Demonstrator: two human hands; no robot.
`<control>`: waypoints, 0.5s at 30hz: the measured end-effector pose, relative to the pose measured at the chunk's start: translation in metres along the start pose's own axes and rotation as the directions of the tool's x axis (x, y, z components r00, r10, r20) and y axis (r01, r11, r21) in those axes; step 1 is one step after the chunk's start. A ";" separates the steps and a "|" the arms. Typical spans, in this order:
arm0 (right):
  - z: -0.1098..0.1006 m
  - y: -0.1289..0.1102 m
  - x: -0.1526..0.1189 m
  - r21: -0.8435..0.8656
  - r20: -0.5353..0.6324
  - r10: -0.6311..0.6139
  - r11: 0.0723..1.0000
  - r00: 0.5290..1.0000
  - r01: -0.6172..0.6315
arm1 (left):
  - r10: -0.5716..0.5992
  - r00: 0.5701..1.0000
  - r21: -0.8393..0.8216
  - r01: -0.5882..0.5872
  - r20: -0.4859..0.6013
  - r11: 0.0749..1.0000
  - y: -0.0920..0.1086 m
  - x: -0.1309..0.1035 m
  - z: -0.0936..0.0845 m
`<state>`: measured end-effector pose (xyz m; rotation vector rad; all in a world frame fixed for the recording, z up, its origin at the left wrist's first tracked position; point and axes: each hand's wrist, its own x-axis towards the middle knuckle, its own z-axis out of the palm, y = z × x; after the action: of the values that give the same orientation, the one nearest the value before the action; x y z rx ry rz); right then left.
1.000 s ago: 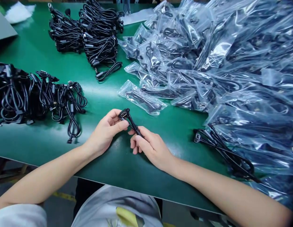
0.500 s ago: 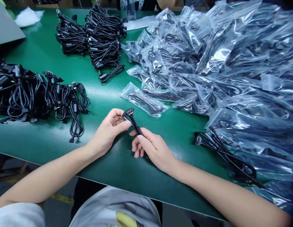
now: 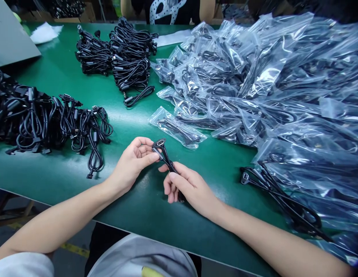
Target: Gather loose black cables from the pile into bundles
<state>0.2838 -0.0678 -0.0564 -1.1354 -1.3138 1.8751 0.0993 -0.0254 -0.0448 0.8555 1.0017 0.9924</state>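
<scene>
A folded black cable [image 3: 166,158] with a flanged socket at its upper end is held between my hands over the green table. My left hand [image 3: 140,157] pinches it just below the socket, thumb on the near side. Lower down, my right hand [image 3: 186,181] is closed around the bundled cable, thumb on top and fingers curled beneath. The cable's lower end pokes out under the right fingers, mostly hidden. Just beyond my hands lies a clear zip bag [image 3: 179,127] with a black cable inside.
Bagged cables [image 3: 254,88] form a large heap on the right. Unbagged black cables [image 3: 271,196] lie at its near edge. Tied cables [image 3: 43,119] are piled at left, with more cable bundles [image 3: 129,57] at the back. A grey box [image 3: 11,34] stands far left; a person [image 3: 170,9] is across the table [image 3: 132,219].
The whole scene sits slightly lower in view as the camera tips up. Both hands keep their hold on the cable; the left fingers have shifted slightly on it.
</scene>
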 end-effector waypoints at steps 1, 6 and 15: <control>-0.001 -0.001 0.001 0.030 0.018 0.000 1.000 1.000 -0.001 | 0.002 1.000 0.003 -0.003 0.024 1.000 0.001 0.000 0.000; -0.003 -0.003 0.002 0.106 0.071 -0.004 0.994 0.997 -0.004 | 0.034 0.988 0.054 -0.043 0.149 0.998 0.003 -0.002 -0.001; -0.003 0.000 -0.002 0.405 0.280 0.118 0.885 0.953 -0.229 | 0.008 0.991 0.263 -0.043 0.134 0.964 0.002 -0.002 -0.003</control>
<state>0.2870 -0.0678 -0.0561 -0.8241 -0.8597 2.3566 0.0952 -0.0265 -0.0430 1.1438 1.0261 0.8215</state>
